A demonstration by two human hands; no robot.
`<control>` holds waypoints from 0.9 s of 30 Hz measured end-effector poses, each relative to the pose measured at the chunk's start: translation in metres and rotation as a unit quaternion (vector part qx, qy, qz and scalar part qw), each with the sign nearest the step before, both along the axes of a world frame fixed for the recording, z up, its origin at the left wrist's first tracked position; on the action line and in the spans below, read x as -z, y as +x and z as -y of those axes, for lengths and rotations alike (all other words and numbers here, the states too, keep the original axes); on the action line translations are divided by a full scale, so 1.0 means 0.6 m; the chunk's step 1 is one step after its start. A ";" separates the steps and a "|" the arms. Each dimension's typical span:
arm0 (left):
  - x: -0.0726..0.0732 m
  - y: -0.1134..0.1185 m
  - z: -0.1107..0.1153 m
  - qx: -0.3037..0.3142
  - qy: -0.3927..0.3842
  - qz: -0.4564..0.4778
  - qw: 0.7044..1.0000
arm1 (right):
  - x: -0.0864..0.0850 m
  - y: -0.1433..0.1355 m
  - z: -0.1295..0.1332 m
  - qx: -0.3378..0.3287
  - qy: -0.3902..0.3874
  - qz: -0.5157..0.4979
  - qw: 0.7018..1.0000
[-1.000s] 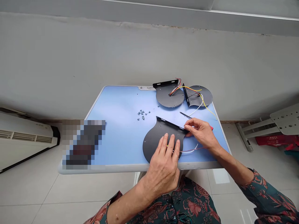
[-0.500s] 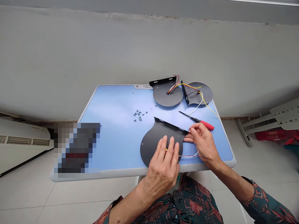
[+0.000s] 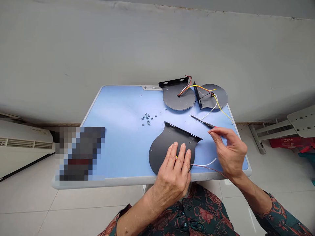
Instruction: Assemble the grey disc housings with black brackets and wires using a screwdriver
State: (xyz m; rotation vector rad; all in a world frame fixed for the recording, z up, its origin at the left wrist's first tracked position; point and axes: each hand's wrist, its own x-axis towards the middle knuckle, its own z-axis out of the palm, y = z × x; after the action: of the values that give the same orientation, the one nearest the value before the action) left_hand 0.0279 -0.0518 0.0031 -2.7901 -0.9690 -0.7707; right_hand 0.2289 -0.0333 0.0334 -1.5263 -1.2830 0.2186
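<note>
Steadying one grey plate (image 3: 157, 149) at the table (image 3: 123, 154)'s near edge, left hand (image 3: 173, 175) open and flat, I judge it stiff, light, best held by its black flange (image 3: 182, 130); right hand (image 3: 230, 154) pinched, contents I cannot tell.

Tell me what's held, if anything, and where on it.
Left hand lies flat on the gray bracket plate, not grasping. Right hand pinches near the screwdriver; hold unclear.

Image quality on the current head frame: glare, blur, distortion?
Head view: soft, pale glare on the blue rectangular tabletop, around the small silvery metal screws; coarse pixelation hides the dark item at left; bright reflection streaks on the pale glossy floor tiles at lower right; wide-angle stretch towards the edges; no strong motion blur on the hands.
</note>
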 end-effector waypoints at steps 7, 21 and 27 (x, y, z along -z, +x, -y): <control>0.004 0.001 0.000 0.001 -0.006 0.010 1.000 | 0.009 -0.029 -0.002 -0.134 0.059 0.241 0.959; 0.005 0.002 0.000 -0.004 -0.011 -0.015 1.000 | 0.034 -0.029 -0.008 -0.117 0.099 0.370 0.916; 0.004 0.003 -0.001 -0.004 -0.002 -0.008 1.000 | 0.037 -0.015 -0.005 -0.122 0.099 0.391 0.907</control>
State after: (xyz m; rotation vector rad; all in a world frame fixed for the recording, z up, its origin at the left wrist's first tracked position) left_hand 0.0298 -0.0511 0.0005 -2.7890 -0.9786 -0.7454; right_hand 0.2201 -0.0305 0.0112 -1.3045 -2.0582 -0.4074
